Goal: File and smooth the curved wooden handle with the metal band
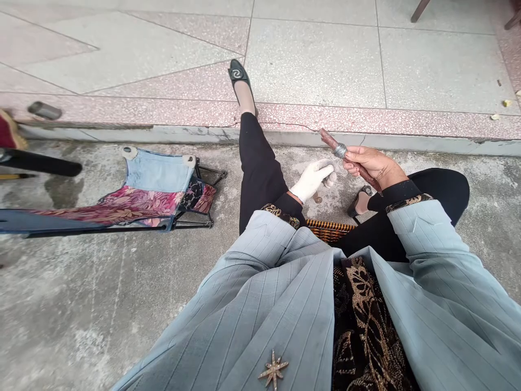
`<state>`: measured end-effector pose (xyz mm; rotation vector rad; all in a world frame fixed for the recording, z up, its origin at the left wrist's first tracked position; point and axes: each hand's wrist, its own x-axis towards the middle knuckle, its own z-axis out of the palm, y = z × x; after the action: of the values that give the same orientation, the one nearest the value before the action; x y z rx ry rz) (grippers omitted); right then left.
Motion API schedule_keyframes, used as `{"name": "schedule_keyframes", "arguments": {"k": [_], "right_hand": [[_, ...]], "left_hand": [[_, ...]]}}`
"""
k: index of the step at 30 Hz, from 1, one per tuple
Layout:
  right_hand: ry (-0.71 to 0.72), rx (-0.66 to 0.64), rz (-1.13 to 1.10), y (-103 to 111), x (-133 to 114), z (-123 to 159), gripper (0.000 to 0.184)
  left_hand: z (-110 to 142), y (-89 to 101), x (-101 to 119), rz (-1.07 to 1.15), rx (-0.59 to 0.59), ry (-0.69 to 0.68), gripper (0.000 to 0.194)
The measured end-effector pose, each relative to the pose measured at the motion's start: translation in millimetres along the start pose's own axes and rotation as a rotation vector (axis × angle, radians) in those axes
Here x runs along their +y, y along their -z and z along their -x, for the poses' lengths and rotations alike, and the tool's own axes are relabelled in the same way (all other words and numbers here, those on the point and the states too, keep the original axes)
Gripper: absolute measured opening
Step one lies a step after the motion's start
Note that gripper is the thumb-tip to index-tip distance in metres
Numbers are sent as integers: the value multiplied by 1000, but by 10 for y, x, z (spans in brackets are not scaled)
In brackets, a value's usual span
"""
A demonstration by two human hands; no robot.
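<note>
My right hand point(368, 162), bare, is wrapped round a reddish-brown wooden stick point(330, 139), which slants up to the left. Several turns of silvery wire point(340, 150) are wound about the stick just beyond my fingers. Close by on the left is my left hand point(312, 180) in a white glove, its fingers curled in beside the wire turns; whether anything is between them is too small to make out. A thin dark line, perhaps loose wire point(291, 124), runs from the stick's far end leftward over the step's edge.
A folding chair point(152, 171) with blue and floral cloth stands at the left on the concrete. A tiled step point(313, 70) with a raised edge crosses in front. On it lies a metal cylinder point(44, 110). A woven seat point(329, 231) shows beneath me.
</note>
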<state>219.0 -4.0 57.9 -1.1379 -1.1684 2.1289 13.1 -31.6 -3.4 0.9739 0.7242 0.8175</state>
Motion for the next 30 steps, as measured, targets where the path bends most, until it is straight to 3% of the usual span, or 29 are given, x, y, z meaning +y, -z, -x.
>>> {"name": "schedule_keyframes", "arguments": {"k": [6, 12, 22, 27, 30], "right_hand": [[29, -60, -32, -5, -21, 14, 61], [46, -96, -45, -38, -4, 29, 59], [43, -140, -69, -63, 25, -5, 58], [45, -159, -100, -101, 24, -3, 59], [56, -144, -125, -121, 42, -13, 57]], "left_hand": [[-47, 9, 2, 250, 69, 6, 34], [-6, 40, 74, 300, -103, 112, 28], [7, 63, 103, 287, -118, 148, 30], [7, 31, 126, 148, -78, 96, 37], [10, 10, 140, -147, 38, 12, 27]]}}
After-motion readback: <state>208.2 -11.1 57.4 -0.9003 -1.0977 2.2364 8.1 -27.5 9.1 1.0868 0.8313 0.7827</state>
